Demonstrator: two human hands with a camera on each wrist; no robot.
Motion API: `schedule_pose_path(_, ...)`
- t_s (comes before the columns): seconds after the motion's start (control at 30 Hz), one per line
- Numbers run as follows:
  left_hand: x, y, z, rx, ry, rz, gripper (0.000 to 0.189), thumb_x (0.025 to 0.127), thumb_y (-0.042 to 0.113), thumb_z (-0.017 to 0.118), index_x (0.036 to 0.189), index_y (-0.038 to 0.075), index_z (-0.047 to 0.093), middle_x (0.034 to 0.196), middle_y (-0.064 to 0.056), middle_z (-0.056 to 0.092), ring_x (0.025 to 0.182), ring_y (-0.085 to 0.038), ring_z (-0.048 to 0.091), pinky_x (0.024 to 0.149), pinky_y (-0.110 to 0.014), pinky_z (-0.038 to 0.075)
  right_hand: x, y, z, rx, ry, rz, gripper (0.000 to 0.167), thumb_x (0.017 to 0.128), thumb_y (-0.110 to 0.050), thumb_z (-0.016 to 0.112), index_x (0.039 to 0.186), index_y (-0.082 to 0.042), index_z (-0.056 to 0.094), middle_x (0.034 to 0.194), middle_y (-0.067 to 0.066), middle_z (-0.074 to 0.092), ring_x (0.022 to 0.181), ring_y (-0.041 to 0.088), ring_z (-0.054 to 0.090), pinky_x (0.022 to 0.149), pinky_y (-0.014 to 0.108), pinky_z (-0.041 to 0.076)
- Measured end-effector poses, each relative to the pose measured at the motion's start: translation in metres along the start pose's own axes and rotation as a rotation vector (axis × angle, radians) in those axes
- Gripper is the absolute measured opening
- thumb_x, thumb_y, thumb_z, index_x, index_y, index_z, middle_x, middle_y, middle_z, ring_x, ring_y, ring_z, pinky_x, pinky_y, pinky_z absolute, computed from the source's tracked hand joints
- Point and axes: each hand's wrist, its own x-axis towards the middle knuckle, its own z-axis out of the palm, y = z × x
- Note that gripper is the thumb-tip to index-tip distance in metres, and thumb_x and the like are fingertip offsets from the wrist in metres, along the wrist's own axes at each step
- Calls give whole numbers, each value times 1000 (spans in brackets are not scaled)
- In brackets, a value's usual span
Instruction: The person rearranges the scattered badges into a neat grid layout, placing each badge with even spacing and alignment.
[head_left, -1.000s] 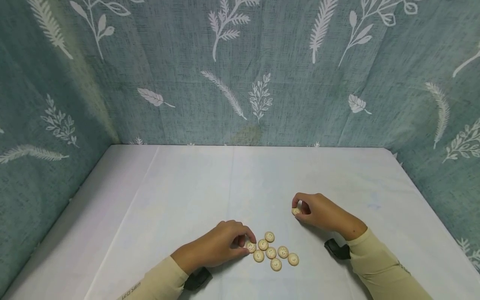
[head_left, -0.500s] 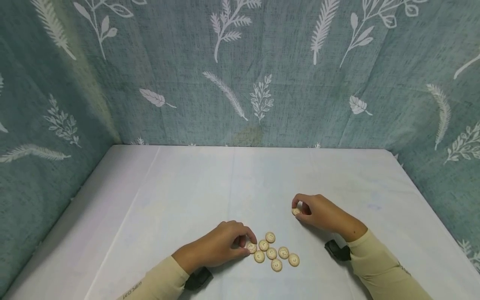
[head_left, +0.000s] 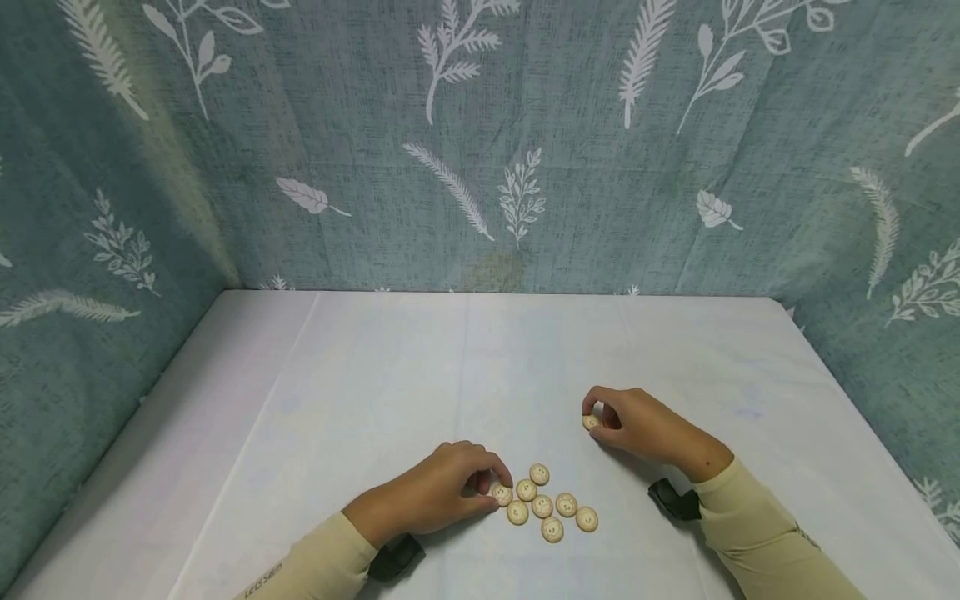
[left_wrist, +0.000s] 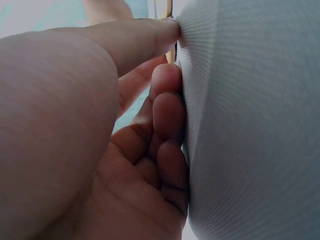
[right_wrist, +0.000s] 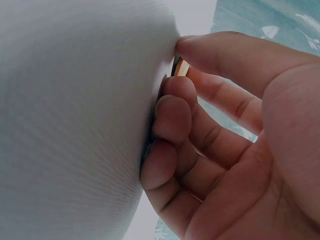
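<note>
Several round, pale wooden buttons lie flat on the white cloth in a loose cluster near the front, among them a middle button (head_left: 542,506). At the cluster's left end, my left hand (head_left: 442,490) pinches one wooden button (head_left: 502,495) between thumb and forefinger. Farther back and to the right, apart from the cluster, my right hand (head_left: 647,425) holds another wooden button (head_left: 590,422) by its edges the same way. In both wrist views the other fingers are curled and rest against the cloth; only a thin edge of the button (right_wrist: 182,68) shows in the right wrist view.
A white cloth (head_left: 360,375) covers the table. Green leaf-patterned fabric (head_left: 337,167) stands at the back and both sides. Dark wrist devices sit under each sleeve, the left one (head_left: 396,557) and the right one (head_left: 673,500), close to the cloth.
</note>
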Motion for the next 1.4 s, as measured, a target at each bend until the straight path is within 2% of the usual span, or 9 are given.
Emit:
schedule_pose_path(0.4,0,1,-1,0,3,-2,19,90,22,76,108,23,70,81,15,54,80,0,48,79,-21,41,0,0,-1,-5,-20,-47,23,92,-11,71,112,-13,62,68,-7,52,58,3,45,55,22,41)
schedule_pose_path(0.7,-1,0,1,-8,6,13,18,90,21,76,107,23,70,81,15,54,80,0,48,78,-21,41,-3,-13,-2,-25,-21,-83,24,92,-11,71,114,-10,63,69,-9,53,58,2,44,55,21,42)
schedule_pose_path(1.0,-1,0,1,-14,7,-1,18,90,22,76,107,23,70,81,16,54,80,-1,49,79,-22,41,-6,-26,-2,-20,-17,-122,23,92,-13,71,114,-12,64,69,-11,52,61,1,45,59,21,44)
schedule_pose_path(1.4,-1,-3,1,-7,12,3,17,90,23,76,106,24,70,80,17,54,80,0,48,80,-22,41,-8,-41,3,-69,-16,-193,21,92,-14,71,113,-13,66,76,-13,56,63,-2,47,62,20,46)
